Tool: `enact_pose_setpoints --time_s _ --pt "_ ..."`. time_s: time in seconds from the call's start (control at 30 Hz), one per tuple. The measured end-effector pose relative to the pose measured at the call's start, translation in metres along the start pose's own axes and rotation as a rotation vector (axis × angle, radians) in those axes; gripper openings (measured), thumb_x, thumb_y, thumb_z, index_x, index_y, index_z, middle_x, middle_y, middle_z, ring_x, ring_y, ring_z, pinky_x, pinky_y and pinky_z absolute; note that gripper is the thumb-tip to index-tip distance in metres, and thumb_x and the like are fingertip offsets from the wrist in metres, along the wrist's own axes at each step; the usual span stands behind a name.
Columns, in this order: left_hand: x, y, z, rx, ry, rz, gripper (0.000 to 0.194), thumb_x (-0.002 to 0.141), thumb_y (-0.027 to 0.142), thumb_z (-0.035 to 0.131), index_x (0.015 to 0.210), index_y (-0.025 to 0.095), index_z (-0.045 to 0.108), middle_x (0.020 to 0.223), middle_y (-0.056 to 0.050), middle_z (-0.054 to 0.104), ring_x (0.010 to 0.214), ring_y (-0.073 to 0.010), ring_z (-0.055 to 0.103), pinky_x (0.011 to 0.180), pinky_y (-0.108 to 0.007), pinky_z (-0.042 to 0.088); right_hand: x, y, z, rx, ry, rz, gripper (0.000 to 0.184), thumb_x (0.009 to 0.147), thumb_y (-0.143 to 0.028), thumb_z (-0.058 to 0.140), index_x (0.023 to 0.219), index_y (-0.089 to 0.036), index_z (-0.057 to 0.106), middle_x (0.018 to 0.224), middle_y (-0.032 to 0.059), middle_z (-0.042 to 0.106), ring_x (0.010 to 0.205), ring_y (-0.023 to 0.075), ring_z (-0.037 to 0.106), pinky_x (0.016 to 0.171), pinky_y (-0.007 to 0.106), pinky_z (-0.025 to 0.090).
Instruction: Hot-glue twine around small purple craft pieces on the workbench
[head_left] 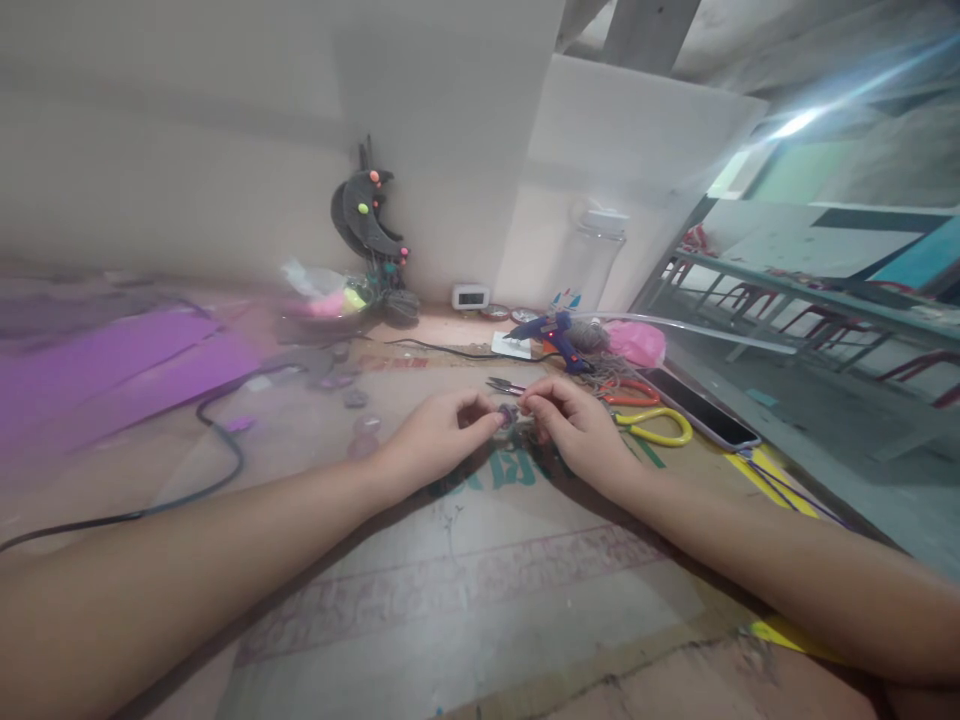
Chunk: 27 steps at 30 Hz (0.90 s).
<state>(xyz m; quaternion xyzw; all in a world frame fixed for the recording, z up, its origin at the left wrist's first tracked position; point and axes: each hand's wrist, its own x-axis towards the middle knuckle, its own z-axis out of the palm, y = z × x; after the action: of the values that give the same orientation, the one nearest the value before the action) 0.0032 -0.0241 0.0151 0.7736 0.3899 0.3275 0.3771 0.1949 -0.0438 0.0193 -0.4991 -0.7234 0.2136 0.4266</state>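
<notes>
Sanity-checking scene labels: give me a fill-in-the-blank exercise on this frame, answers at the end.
The body of the glue gun is coloured ____.
The dark ornament by the wall is shaped like a crescent ____.
Of the person's two hands, the phone lies nearer the ____ one.
The scissors closest to the phone have handles coloured ____.

Missing words: blue; moon; right; yellow.

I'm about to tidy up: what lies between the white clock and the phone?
The blue glue gun, grey yarn and a pink bag, as the head view shows.
</notes>
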Motion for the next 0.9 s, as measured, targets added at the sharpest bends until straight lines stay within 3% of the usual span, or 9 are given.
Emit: enact_pose_setpoints --time_s 0.17,0.37,0.6,0.9 --pt "-0.0002 -0.0006 0.0006 0.004 -0.015 0.007 0.025 0.087 0.040 0.048 0.081 0.018 0.061 0.072 0.001 0.063 0.064 -0.0136 0.055 0.058 -0.023 0.040 0.0004 -0.0011 -0.0011 -0.061 0.002 -0.024 0.012 0.085 -0.023 0.050 0.085 -0.020 0.061 0.062 -0.0025 0.055 0.052 0.0123 0.049 0.053 0.025 0.039" --pt "-0.0003 -0.0007 0.0002 0.028 -0.012 0.010 0.024 0.086 0.038 0.050 0.080 0.018 0.062 0.071 0.001 0.064 0.065 -0.0137 0.056 0.059 -0.023 0.041 0.0007 -0.0016 -0.0043 -0.050 -0.001 -0.001 0.012 0.082 -0.030 0.058 0.078 -0.019 0.060 0.065 -0.0014 0.057 0.057 0.0128 0.051 0.056 0.026 0.040" --pt "-0.0005 -0.0006 0.0008 0.027 -0.027 0.014 0.025 0.087 0.039 0.049 0.081 0.018 0.062 0.072 0.000 0.063 0.066 -0.0145 0.057 0.060 -0.024 0.042 0.0009 0.0035 -0.0037 -0.078 -0.047 -0.045 0.019 0.089 -0.031 0.051 0.075 -0.019 0.057 0.064 -0.0018 0.056 0.058 0.0122 0.050 0.057 0.025 0.039" --pt "-0.0007 -0.0007 0.0009 0.071 -0.047 0.039 0.028 0.086 0.040 0.048 0.084 0.019 0.064 0.078 -0.002 0.067 0.073 -0.0173 0.060 0.066 -0.027 0.044 0.0019 0.0026 -0.0027 -0.055 -0.142 -0.044 0.020 0.089 -0.033 0.050 0.094 -0.020 0.065 0.077 0.0015 0.065 0.067 0.0154 0.059 0.061 0.027 0.044"
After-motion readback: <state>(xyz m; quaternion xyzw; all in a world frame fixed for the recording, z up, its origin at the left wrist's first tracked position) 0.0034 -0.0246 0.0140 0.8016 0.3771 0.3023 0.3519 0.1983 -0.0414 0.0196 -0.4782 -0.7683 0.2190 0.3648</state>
